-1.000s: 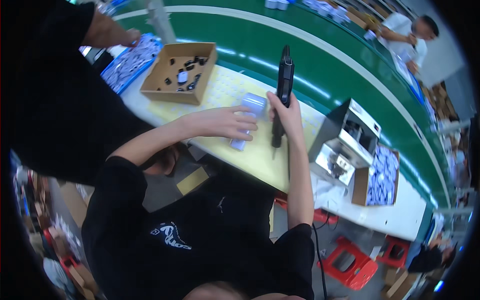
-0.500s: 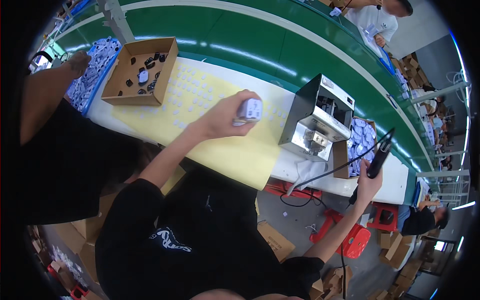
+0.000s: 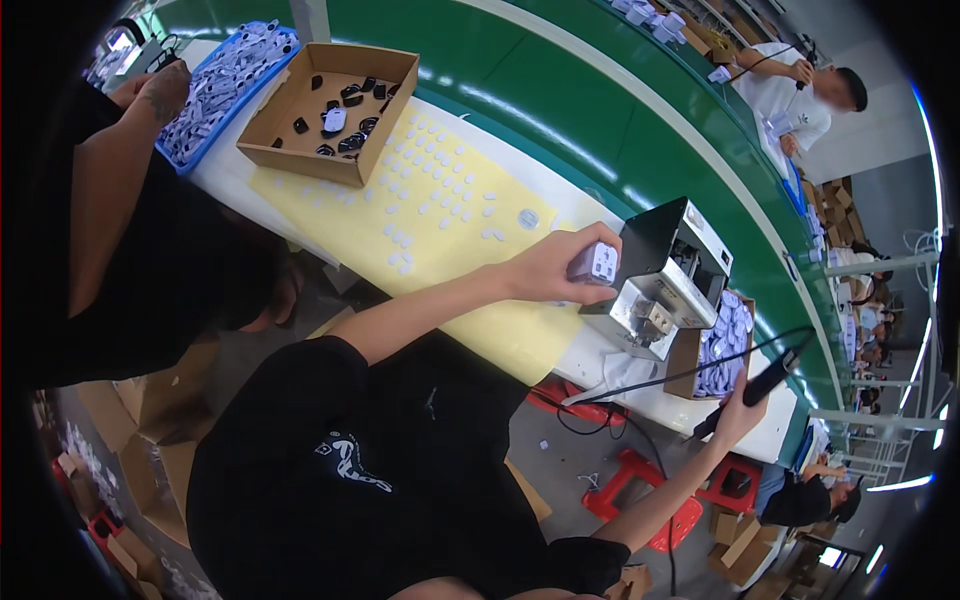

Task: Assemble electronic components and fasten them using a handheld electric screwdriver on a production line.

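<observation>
Left hand (image 3: 560, 268) grips a white housing (image 3: 596, 264) near the metal machine (image 3: 683, 298)'s left edge; right hand (image 3: 740, 415) grips a black power screwdriver (image 3: 770, 378) near the front edge of the white table (image 3: 672, 411).

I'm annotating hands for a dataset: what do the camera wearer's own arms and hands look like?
The left hand and right hand are both ungloved, with no watch or bracelet visible. Short black fabric sleeves leave the forearms bare.
</observation>
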`<state>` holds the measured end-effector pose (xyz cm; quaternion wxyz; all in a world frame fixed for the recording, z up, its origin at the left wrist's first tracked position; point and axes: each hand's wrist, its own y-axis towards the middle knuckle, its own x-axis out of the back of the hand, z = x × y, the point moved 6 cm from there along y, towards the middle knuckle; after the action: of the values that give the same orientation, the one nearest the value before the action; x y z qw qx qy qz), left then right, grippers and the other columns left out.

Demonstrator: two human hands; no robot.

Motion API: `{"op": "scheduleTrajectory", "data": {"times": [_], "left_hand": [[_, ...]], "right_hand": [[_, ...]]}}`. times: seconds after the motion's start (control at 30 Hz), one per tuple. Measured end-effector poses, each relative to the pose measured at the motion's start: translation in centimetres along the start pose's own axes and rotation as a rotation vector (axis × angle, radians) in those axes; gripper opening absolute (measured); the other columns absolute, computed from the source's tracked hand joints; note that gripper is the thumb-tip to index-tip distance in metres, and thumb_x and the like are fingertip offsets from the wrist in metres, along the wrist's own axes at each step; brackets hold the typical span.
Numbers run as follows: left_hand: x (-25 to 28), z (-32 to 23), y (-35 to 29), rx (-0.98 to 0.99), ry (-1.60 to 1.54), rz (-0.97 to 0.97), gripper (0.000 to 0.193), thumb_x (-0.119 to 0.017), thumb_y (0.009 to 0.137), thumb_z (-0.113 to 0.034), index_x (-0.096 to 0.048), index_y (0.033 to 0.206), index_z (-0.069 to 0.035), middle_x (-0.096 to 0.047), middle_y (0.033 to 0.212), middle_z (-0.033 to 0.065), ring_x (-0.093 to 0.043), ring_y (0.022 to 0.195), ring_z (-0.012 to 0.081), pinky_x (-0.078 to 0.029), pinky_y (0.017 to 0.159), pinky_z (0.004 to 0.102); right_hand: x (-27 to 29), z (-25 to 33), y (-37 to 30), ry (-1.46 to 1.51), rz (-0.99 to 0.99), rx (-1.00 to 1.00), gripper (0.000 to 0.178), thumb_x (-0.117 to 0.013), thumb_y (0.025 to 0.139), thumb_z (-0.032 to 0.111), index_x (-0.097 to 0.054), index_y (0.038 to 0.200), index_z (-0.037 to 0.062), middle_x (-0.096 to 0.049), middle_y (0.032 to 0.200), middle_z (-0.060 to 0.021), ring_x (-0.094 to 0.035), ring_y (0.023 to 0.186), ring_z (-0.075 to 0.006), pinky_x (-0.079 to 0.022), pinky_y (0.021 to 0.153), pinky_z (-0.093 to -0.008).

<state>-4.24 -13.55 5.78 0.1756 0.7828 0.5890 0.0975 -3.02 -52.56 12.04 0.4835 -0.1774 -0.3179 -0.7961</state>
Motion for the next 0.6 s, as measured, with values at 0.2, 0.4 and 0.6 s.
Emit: {"op": "scheduleTrajectory", "data": {"times": [0.2,0.4,0.6], "left_hand": [[-0.8,-2.1,0.0,-0.142,0.151,0.034,0.045,-0.074,0.074,-0.023,-0.046,0.106,-0.009,-0.055,0.093,0.0031,-0.054,0.082,0.0144,-0.044,0.072,0.0264],[-2.5,-3.6,-1.8,-0.058,0.092,0.166,0.057,-0.078,0.068,-0.022,-0.045,0.111,-0.007,-0.059,0.096,0.0081,-0.061,0.086,0.0235,-0.047,0.075,0.0318],[-3.4,-2.8,-3.1,-0.051,0.008,0.190,0.065,-0.080,0.064,-0.024,-0.043,0.115,-0.006,-0.059,0.101,0.0117,-0.062,0.089,0.0255,-0.048,0.076,0.0337]], "right_hand": [[-4.4,12.5,-9.9,0.672,0.286,0.019,0.019,-0.062,0.082,0.005,-0.045,0.089,0.0073,-0.046,0.068,-0.0008,-0.044,0.046,-0.0081,-0.031,0.039,-0.0212],[-11.9,17.1,-13.7,0.682,0.454,-0.032,0.024,-0.067,0.077,-0.002,-0.048,0.090,0.0042,-0.050,0.068,-0.0002,-0.046,0.047,-0.0061,-0.034,0.041,-0.0173],[-12.8,18.0,-14.0,0.410,0.548,0.097,0.020,-0.070,0.078,0.008,-0.052,0.084,0.0012,-0.053,0.068,-0.0007,-0.048,0.049,-0.0053,-0.035,0.043,-0.0191]]}}
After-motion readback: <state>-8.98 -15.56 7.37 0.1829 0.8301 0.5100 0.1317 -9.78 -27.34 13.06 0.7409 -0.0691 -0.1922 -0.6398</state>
